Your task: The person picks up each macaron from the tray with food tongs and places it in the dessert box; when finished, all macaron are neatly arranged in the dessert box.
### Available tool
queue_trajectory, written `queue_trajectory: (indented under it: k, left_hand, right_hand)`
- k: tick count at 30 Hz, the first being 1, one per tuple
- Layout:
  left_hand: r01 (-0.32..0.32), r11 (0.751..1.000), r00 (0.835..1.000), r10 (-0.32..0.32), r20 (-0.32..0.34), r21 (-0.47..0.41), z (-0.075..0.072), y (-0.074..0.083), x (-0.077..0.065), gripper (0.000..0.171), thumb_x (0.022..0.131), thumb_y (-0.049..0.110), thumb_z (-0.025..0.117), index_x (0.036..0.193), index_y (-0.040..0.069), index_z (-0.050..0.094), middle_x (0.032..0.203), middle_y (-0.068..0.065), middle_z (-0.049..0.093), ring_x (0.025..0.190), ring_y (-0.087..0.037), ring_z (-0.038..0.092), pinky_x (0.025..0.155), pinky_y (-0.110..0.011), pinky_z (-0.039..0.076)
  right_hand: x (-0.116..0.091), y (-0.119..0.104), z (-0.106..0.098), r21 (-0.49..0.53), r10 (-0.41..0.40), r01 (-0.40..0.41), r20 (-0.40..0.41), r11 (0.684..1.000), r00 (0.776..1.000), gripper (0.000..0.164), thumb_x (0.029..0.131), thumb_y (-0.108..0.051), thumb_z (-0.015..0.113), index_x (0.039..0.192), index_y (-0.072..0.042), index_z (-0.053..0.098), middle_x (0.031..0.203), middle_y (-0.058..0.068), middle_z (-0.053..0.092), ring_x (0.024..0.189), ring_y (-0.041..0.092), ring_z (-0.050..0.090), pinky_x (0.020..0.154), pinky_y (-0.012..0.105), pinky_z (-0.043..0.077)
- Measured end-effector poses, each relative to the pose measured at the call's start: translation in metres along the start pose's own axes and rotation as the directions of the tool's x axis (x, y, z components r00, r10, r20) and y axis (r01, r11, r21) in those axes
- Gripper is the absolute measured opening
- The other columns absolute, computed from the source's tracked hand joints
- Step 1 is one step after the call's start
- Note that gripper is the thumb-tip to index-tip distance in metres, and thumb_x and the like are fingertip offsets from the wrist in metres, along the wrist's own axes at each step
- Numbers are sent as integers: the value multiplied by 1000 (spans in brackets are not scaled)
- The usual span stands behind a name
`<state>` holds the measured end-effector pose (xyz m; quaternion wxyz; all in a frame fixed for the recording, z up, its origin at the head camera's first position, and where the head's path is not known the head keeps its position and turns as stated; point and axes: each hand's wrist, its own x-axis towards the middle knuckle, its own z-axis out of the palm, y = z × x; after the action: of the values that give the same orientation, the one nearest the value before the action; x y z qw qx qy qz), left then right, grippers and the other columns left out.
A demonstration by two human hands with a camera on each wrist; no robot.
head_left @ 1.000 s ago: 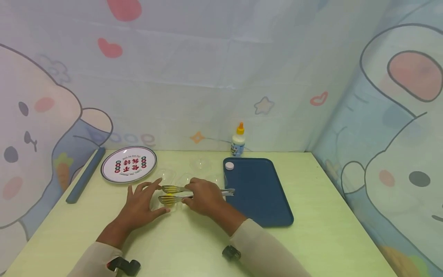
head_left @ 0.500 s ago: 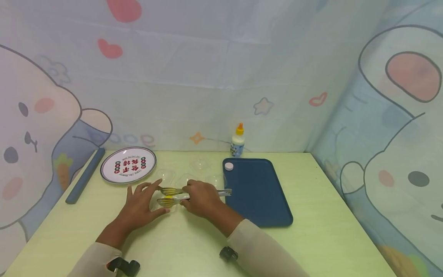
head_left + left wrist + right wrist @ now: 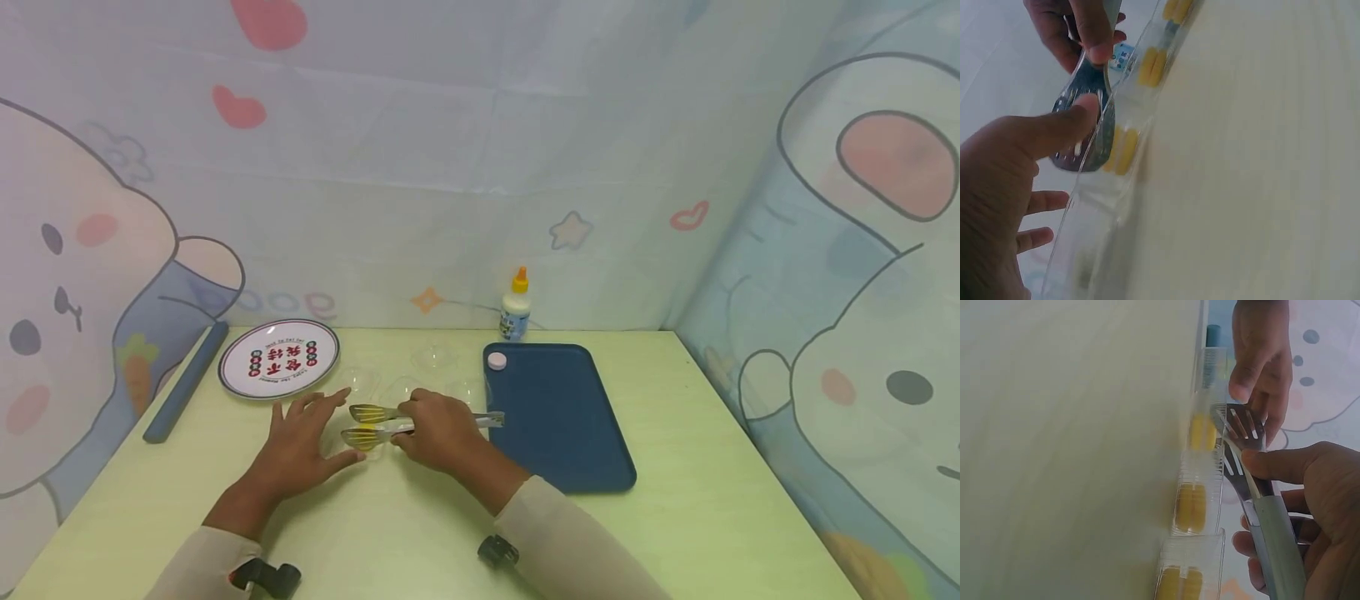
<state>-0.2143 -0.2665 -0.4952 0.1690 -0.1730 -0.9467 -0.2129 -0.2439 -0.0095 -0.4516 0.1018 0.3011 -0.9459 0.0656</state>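
My right hand point(image 3: 442, 429) grips silver slotted tongs point(image 3: 365, 437), fingers and thumb round the handle. The slotted ends stand a little apart and point left, over a yellow macaron-like round point(image 3: 1125, 150) in a clear plastic container point(image 3: 1100, 197). To the left, my left hand point(image 3: 300, 446) has thumb and fingers spread about that container; its thumb tip overlaps the tongs in the left wrist view. More yellow rounds point(image 3: 1191, 509) sit in neighbouring clear containers. Each round shows two layers from the side.
A dark blue tray point(image 3: 558, 425) lies to the right with a small pale round piece point(image 3: 497, 361) on it. Behind stands a white bottle point(image 3: 514, 312) with an orange tip. A printed plate point(image 3: 300, 379) and a blue-grey rod point(image 3: 183, 387) are at the left.
The tongs and my right hand have shifted slightly left and toward me. My left hand stays in nearly the same place.
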Motion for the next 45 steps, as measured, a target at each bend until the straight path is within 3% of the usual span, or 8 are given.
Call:
queue_trajectory:
  k: [7, 13, 20, 22, 31, 36, 42, 45]
  left_hand:
    - [-26, 999, 997, 23, -67, -39, -13, -13, -9, 89, 81, 43, 94, 155, 13, 55, 147, -20, 64, 141, -48, 50, 113, -88, 23]
    - [-107, 990, 989, 96, -115, -96, -15, -25, -17, 85, 77, 32, 98, 150, 7, 59, 149, -22, 62, 137, -46, 52, 109, -70, 36]
    - [-89, 982, 995, 82, -50, -164, -17, -39, -21, 89, 78, 29, 100, 154, 13, 56, 158, -20, 54, 145, -43, 47, 115, -44, 40]
    - [-83, 982, 996, 78, -31, -170, -17, -43, -24, 90, 77, 29, 100, 154, 13, 56, 159, -21, 53, 145, -43, 47, 114, -42, 40]
    - [-38, 983, 999, 40, 9, -179, -16, -57, -29, 87, 81, 31, 98, 155, 12, 57, 149, -12, 66, 128, -34, 62, 108, -20, 40]
    - [-12, 982, 999, 17, 28, -187, -17, -60, -28, 86, 84, 31, 96, 157, 10, 54, 152, -13, 64, 127, -37, 67, 105, -28, 45]
    - [24, 982, 999, -16, 42, -186, -15, -62, -26, 87, 86, 27, 95, 158, 7, 51, 155, -17, 61, 130, -41, 66, 108, -49, 46]
    - [41, 979, 998, -33, 45, -197, -13, -63, -26, 87, 86, 26, 94, 159, 6, 50, 157, -19, 59, 131, -41, 65, 109, -47, 45]
  right_hand:
    - [-5, 8, -1, 60, 34, -33, -23, 998, 999, 42, 95, -48, 83, 130, -25, 80, 112, -9, 76, 88, 7, 71, 69, 27, 57]
    - [-8, 23, 2, 105, 58, -52, -55, 993, 997, 45, 95, -47, 83, 133, -23, 80, 114, -7, 77, 92, 10, 74, 69, 26, 57]
    - [-10, 39, 1, 152, 64, -48, -97, 987, 993, 46, 94, -46, 85, 131, -18, 80, 110, -3, 77, 91, 14, 74, 70, 28, 58]
    - [-11, 41, 1, 150, 76, -62, -91, 987, 993, 47, 95, -47, 84, 132, -19, 80, 112, -3, 78, 93, 14, 75, 72, 28, 59]
    - [-18, 49, 0, 201, 105, -83, -106, 976, 989, 48, 95, -46, 85, 133, -17, 79, 118, 1, 78, 101, 17, 77, 79, 34, 64]
    - [-16, 53, 2, 199, 112, -85, -127, 976, 986, 47, 94, -44, 86, 132, -17, 80, 116, 0, 78, 102, 17, 76, 82, 34, 64]
    - [-17, 59, 2, 222, 115, -78, -158, 972, 981, 45, 93, -41, 87, 129, -15, 81, 112, 1, 78, 99, 18, 75, 80, 36, 64]
    - [-18, 61, 1, 238, 128, -90, -151, 967, 980, 45, 93, -41, 87, 129, -14, 81, 111, 3, 78, 98, 19, 75, 79, 37, 63]
